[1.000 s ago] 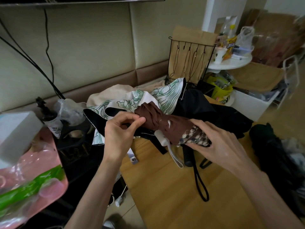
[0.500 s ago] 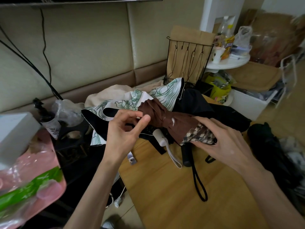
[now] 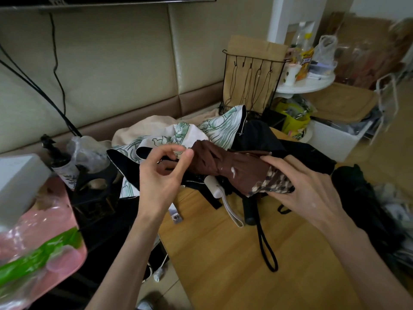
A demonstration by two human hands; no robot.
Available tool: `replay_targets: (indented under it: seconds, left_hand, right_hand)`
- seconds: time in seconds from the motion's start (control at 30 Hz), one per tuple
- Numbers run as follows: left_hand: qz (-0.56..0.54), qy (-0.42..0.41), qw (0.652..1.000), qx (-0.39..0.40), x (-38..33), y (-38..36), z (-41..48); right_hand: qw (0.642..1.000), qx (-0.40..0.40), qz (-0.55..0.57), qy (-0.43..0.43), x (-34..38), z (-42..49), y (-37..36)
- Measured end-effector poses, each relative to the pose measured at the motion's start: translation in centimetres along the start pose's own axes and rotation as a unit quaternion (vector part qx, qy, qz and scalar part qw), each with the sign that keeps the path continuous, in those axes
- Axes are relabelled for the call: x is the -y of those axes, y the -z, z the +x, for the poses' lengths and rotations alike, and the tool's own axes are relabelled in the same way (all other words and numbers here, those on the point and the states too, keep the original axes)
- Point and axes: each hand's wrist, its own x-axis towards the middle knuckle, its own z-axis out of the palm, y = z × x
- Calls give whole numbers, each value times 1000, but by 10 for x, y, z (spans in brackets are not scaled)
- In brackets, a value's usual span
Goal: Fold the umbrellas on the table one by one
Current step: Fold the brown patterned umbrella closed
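Note:
A brown umbrella [image 3: 225,162] with a patterned hem is bunched up and held above the wooden table [image 3: 223,253]. My right hand [image 3: 306,191] grips its patterned right end. At the left end, the thumb and forefinger of my left hand [image 3: 161,175] pinch the brown fabric. Behind it lie a white umbrella with green print [image 3: 214,128] and a black umbrella [image 3: 263,137], both loose and unfolded. Below the brown umbrella a white handle [image 3: 213,186] with a strap and a black handle [image 3: 249,209] with a loop cord rest on the table.
A black wire rack [image 3: 250,81] and a brown paper bag stand behind the pile. A pink bag [image 3: 33,253] and a white box sit at the left. Dark cloth [image 3: 362,198] lies off the table's right edge. A cluttered round white shelf [image 3: 306,83] is at the back right.
My left hand's fingers have shifted along the brown umbrella's left end, and my right hand has turned slightly on the patterned end. The umbrella has stayed in place.

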Motion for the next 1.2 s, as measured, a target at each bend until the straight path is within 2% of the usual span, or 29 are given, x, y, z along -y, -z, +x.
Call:
replay_targets:
  seconds: [0.27, 0.43, 0.67, 0.83, 0.97, 1.03, 1.13, 1.2]
  left_hand:
    - [94, -21, 995, 4, 17, -3, 4]
    - [116, 0, 993, 14, 24, -3, 7]
    - [110, -17, 994, 17, 25, -14, 7]
    - [144, -29, 988, 38, 25, -14, 1]
    - [178, -7, 983, 41, 25, -11, -3]
    - [142, 31, 988, 46, 22, -8, -2]
    - [15, 120, 991, 54, 16, -8, -4]
    - [-51, 146, 986, 59, 14, -10, -7]
  right_hand:
    - [998, -15, -44, 31, 2, -3, -14]
    - [999, -8, -39, 23, 1, -3, -15]
    - [998, 11, -68, 8, -5, -4, -6]
    - [994, -5, -109, 14, -6, -8, -4]
    - [993, -13, -116, 21, -4, -10, -12]
    - [993, -18, -112, 20, -7, -9, -11]
    - [996, -24, -89, -1, -11, -8, -9]
    - [997, -22, -69, -7, -14, -7, -11]
